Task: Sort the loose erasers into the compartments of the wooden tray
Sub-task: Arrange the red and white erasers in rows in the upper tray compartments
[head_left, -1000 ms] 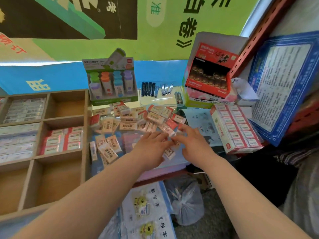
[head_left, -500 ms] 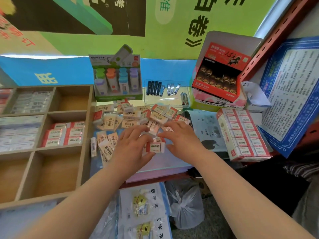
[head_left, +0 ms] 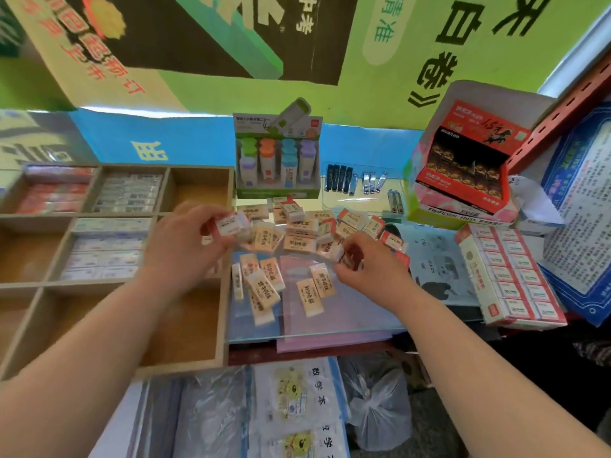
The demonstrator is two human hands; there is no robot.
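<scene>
Two hands work over the pile of loose erasers (head_left: pixel 297 233) on the glass table (head_left: pixel 317 332). My left hand (head_left: pixel 185 246) is lifted at about 10 o'clock from the pile's centre, its fingers (head_left: pixel 211 223) clenched around a small stack of red-and-white erasers (head_left: pixel 231 224); the topmost label faces the camera and the stack's long axis runs roughly 8 to 2 o'clock. My right hand (head_left: pixel 370 269) rests at about 4 o'clock from the pile, fingertips pinching one red-ended eraser (head_left: pixel 340 254) at the heap's edge; motion blur keeps me from telling whether it has left the glass.

The wooden tray (head_left: pixel 224 312) lies at 9 o'clock from the pile, its near wall touching the table's edge. The left hand hovers over the tray's right-hand column, at about the middle row. Its upper right compartment (head_left: pixel 198 190) appears unfilled, the lower one (head_left: pixel 185 325) likewise; the hand hides the middle one. Compartments farther toward 9 o'clock already hold rows of erasers (head_left: pixel 105 246).

I judge the left hand nearer the tray, so the stack it carries goes next, turned so the long axis matches the rows already laid. Orange-printed erasers (head_left: pixel 261 285) remain scattered at 6 o'clock of the pile, so sorting is far from done.
</scene>
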